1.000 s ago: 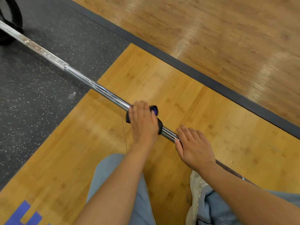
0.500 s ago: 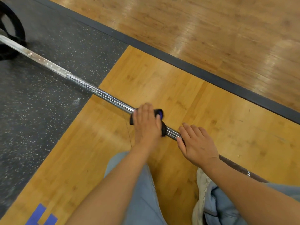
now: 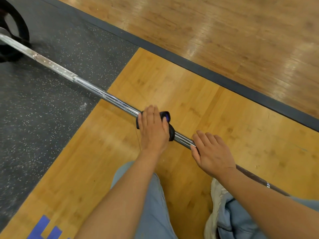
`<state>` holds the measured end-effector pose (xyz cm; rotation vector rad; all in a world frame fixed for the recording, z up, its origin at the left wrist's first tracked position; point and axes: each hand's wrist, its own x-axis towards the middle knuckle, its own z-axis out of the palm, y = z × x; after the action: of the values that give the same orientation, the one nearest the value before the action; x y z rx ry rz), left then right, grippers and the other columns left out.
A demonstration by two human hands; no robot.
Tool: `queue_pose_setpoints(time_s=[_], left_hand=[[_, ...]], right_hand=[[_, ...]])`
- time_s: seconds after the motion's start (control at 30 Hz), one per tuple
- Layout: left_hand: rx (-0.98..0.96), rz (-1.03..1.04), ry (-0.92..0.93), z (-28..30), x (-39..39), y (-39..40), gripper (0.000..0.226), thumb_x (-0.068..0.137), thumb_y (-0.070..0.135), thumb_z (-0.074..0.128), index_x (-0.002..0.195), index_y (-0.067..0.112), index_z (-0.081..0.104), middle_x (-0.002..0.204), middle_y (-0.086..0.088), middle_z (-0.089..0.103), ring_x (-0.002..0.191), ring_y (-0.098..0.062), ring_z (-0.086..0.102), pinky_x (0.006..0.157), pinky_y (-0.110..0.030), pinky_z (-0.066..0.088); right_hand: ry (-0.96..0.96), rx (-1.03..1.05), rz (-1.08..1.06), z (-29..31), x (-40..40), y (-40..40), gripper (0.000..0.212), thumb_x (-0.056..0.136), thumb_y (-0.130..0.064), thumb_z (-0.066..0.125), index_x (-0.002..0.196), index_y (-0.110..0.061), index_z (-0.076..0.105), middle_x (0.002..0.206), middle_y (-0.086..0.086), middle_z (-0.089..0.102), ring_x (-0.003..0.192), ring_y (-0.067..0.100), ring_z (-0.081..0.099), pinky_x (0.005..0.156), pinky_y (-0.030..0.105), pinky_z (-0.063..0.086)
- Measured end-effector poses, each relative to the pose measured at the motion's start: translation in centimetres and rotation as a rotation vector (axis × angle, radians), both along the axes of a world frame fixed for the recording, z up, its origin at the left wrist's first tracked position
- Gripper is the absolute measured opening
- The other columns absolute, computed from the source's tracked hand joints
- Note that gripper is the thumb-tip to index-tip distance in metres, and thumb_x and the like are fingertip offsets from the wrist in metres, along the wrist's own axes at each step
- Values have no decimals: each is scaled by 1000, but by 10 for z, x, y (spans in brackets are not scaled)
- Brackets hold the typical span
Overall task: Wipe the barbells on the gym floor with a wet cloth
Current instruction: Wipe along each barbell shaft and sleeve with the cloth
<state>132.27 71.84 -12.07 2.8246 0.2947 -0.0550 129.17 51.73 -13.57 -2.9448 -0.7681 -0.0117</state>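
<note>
A long steel barbell (image 3: 96, 90) runs from the upper left down to the lower right, just above the floor. My left hand (image 3: 152, 126) grips a dark cloth (image 3: 166, 116) that is wrapped round the bar near its middle. A little farther right, my right hand (image 3: 212, 152) lies over the bar with its fingers draped across it and the thumb underneath. A black weight plate (image 3: 19, 28) sits on the bar's far left end. The bar's right end is hidden behind my right forearm.
The bar crosses from speckled black rubber flooring (image 3: 34, 118) onto a yellow wooden platform (image 3: 215, 114). A dark border strip (image 3: 215, 75) separates it from the glossy wood floor beyond. My knees in light blue trousers (image 3: 151, 204) are below the bar.
The view has shifted, bringing the weight plate at the far left into sight. My left hand with the cloth has stayed close to my right hand on the bar.
</note>
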Motion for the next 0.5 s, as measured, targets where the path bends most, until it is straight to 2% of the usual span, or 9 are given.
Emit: queue_pose_setpoints(time_s=[0.13,0.2,0.27,0.4,0.5], left_hand=[[73,177,41,-2,34,44,53,107,29,27,151,0,28,158,-15,27,148,-29,16,122,-42,-4],[34,225,30,0,34,37,54,107,28,30,152,-1,24,160,-14,22,149,-28,9,121,-42,-8],[-25,189,16,0,18,13,56,106,31,28,152,-1,22,160,-14,20,150,-29,6,120,-40,-13],[-105,-29,-24,1,-17,-26,69,98,40,9,151,0,27,158,-14,27,149,-28,14,117,-32,-18],[-22,18,-61,-1,7,8,58,102,33,24,147,-1,35,153,-16,35,144,-29,25,121,-38,-5]], right_hand=[[-12,4,-5,-3,-1,0,58,108,-40,17,112,-5,63,118,15,64,90,33,62,75,45,50],[1,6,-2,-1,0,-1,58,108,-40,17,112,-5,63,117,15,64,89,33,62,74,45,51],[2,9,-3,-1,-1,-1,58,108,-40,18,112,-5,63,117,15,65,89,33,62,73,45,51],[38,-14,2,2,0,1,58,108,-40,16,113,-5,62,118,15,63,89,33,62,74,45,50],[39,-8,-2,3,0,0,59,108,-41,15,113,-6,62,119,15,64,91,33,62,75,45,51]])
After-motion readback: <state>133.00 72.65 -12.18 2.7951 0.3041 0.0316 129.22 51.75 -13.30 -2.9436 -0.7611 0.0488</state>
